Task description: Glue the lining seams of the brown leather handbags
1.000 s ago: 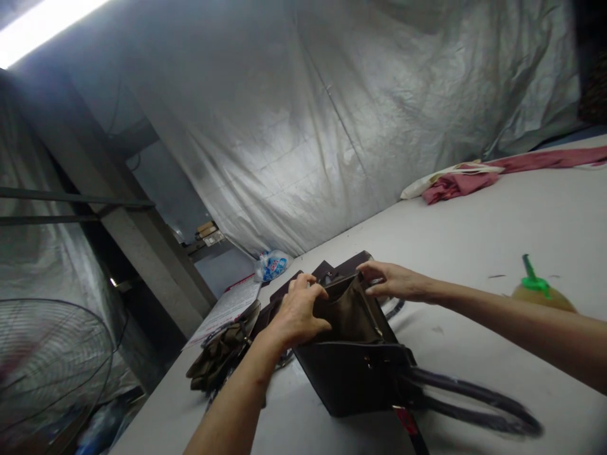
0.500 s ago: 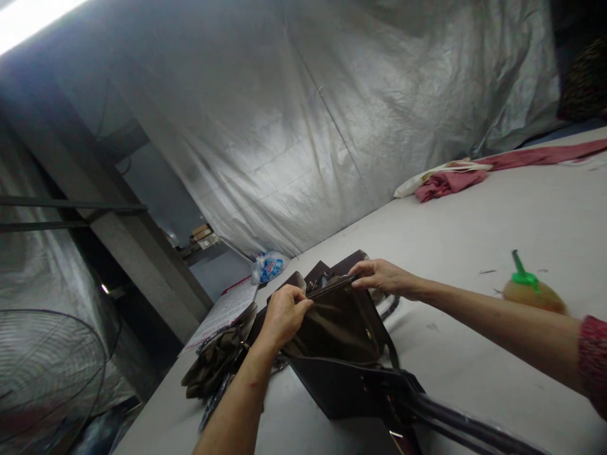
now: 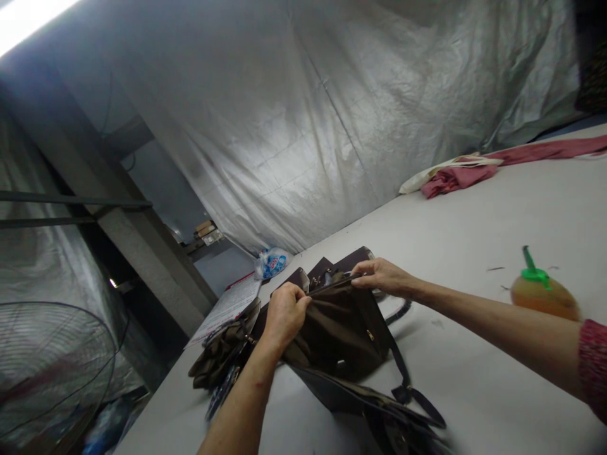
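Observation:
A dark brown handbag [image 3: 346,341] lies on the white table [image 3: 474,253], its brown inner lining pulled up and stretched between my hands. My left hand [image 3: 283,314] is closed in a fist on the near end of the lining's top edge. My right hand [image 3: 383,277] pinches the far end of the same edge. The bag's front flap and dark straps [image 3: 408,404] hang down toward me at the bottom of the view.
An olive-brown fabric piece [image 3: 220,354] and a printed paper sheet [image 3: 227,306] lie left of the bag. A blue-white plastic bag [image 3: 271,262] sits behind. A drink pouch with a green straw [image 3: 540,292] stands at right. Pink cloth [image 3: 455,178] lies far back. A fan [image 3: 52,373] stands lower left.
The pocket that was held open has been pulled shut and taut between both hands. The bag's front panel and handles have dropped lower toward me.

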A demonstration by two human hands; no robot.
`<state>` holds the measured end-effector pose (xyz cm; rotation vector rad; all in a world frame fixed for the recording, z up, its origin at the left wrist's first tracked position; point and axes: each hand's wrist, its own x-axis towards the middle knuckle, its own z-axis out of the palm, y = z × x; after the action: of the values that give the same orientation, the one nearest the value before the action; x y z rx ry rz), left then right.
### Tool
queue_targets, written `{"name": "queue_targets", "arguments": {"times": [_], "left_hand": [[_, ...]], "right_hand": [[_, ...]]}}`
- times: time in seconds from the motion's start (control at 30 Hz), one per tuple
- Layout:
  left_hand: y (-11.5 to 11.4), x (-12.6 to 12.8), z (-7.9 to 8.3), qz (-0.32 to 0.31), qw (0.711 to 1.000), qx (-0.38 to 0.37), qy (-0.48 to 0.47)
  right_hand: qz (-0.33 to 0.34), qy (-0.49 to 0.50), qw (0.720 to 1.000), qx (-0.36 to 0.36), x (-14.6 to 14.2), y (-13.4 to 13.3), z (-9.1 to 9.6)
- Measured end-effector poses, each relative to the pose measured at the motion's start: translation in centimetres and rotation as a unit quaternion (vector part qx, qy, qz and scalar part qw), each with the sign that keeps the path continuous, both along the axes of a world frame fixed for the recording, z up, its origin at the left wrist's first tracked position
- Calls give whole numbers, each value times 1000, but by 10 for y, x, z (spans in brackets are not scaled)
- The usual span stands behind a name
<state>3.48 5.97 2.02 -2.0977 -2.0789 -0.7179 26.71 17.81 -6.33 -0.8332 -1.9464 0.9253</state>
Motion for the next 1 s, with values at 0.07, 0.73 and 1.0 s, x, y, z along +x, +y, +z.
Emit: {"name": "queue_targets", "arguments": {"times": [0.07,0.73,1.0], "left_hand": [[-2,2,0,10,1000,2,2],[-2,12,0,28,1000,7,8],[-3,-4,-6,-62,990,-2,-124]], "right_hand": [[0,-8,1000,11,0,1,0],[3,-205,955,216,-29,-31,40],[-2,-284,932,223,-44,-48,62]]}}
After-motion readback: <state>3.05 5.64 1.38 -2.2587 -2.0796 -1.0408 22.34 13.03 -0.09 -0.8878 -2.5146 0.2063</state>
